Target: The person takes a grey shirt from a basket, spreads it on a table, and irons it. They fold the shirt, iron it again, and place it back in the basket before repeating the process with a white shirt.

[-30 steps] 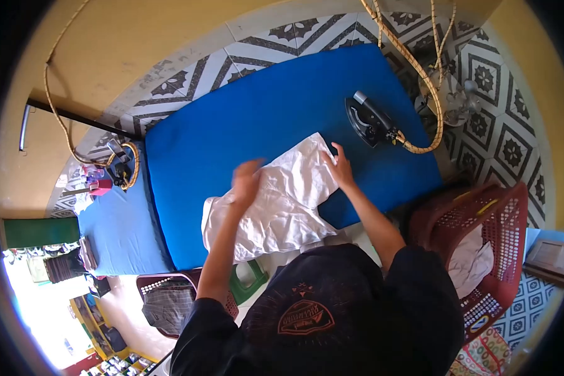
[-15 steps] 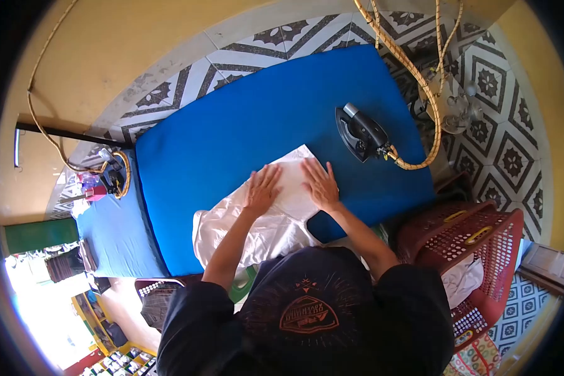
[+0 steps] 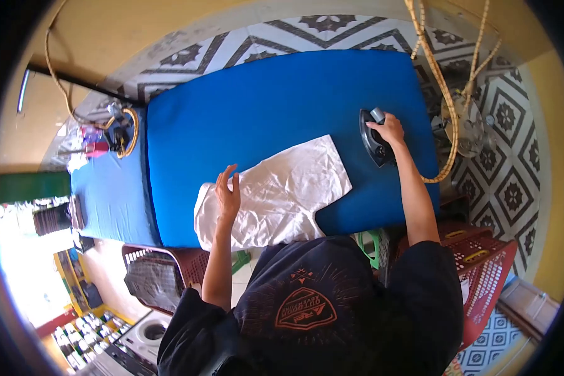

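A pale, wrinkled garment point(image 3: 282, 188) is spread on the blue padded ironing table point(image 3: 250, 113) in front of me. My right hand point(image 3: 390, 128) is wrapped around the handle of a black clothes iron point(image 3: 373, 144), which stands on the blue cover to the right of the garment. My left hand point(image 3: 229, 195) is held over the garment's left part, fingers apart and holding nothing.
A yellow-wrapped cord point(image 3: 448, 113) hangs down and curves behind the iron. Red perforated baskets point(image 3: 489, 269) stand at the lower right, and another basket point(image 3: 194, 266) with dark cloth is at the lower left. A second blue-covered table point(image 3: 109, 207) adjoins on the left.
Both hands have left the garment's right part, where they lay flat. My right hand has moved right and taken hold of the iron; my left hand has moved left and lifted.
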### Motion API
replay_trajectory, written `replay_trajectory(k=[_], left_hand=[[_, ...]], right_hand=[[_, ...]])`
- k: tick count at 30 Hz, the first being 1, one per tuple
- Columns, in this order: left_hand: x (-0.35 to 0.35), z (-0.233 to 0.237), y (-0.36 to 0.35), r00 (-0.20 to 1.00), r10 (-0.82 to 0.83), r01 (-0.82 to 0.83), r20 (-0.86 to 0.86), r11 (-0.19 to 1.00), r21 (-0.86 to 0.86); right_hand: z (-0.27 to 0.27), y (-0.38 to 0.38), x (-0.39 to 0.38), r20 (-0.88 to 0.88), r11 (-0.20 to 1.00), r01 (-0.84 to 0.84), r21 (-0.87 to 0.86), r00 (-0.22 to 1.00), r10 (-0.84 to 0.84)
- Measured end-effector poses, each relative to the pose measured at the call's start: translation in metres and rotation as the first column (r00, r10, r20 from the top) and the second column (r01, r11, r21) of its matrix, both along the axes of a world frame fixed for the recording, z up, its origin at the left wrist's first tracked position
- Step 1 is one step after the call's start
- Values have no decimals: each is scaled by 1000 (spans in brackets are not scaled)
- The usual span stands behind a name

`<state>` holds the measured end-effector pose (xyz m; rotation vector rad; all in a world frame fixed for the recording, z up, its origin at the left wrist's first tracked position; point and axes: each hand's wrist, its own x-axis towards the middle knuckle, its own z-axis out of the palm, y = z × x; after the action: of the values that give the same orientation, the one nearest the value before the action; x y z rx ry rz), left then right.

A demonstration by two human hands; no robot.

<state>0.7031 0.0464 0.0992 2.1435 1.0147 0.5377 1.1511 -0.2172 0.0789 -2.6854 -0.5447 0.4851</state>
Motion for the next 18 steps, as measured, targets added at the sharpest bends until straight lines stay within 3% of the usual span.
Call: replay_trajectory(k=[1, 4, 5, 6, 7, 9, 10, 12, 14, 16, 18], left_hand=[[-11, -8, 4, 1000, 14, -14, -2, 997, 71], [-33, -31, 23, 999, 11, -3, -52, 989, 148], [-41, -49, 32, 996, -7, 28, -89, 971, 239], [-41, -48, 30, 995, -1, 22, -97, 975, 219], [-37, -37, 33, 980, -39, 80, -195, 974, 210], [-31, -36, 42, 943, -129, 189, -308, 966, 175], [-31, -37, 47, 944, -127, 185, -304, 968, 169], [-30, -39, 54, 859, -181, 241, -479, 968, 66], [-26, -45, 61, 883, -159, 228, -441, 968, 107], [-35, -49, 60, 899, -152, 220, -412, 968, 123], [-34, -52, 69, 906, -144, 142, -398, 989, -34]], right_hand=[[3, 5, 7, -185, 997, 28, -65, 982, -40], [40, 24, -34, -62, 983, -132, -128, 990, 125], [73, 32, -63, -149, 972, -234, -31, 962, 227], [78, 36, -91, -88, 949, -315, -16, 946, 312], [89, 43, -121, -141, 918, -394, -35, 912, 386], [78, 51, -177, -209, 822, -556, -125, 825, 526], [48, 48, -206, -210, 790, -604, -105, 790, 576], [6, 43, -257, -310, 690, -715, -111, 684, 660], [18, 42, -253, -219, 800, -600, -25, 784, 581], [9, 46, -223, -189, 914, -404, -34, 901, 391], [9, 56, -178, -51, 976, -205, -66, 978, 202]])
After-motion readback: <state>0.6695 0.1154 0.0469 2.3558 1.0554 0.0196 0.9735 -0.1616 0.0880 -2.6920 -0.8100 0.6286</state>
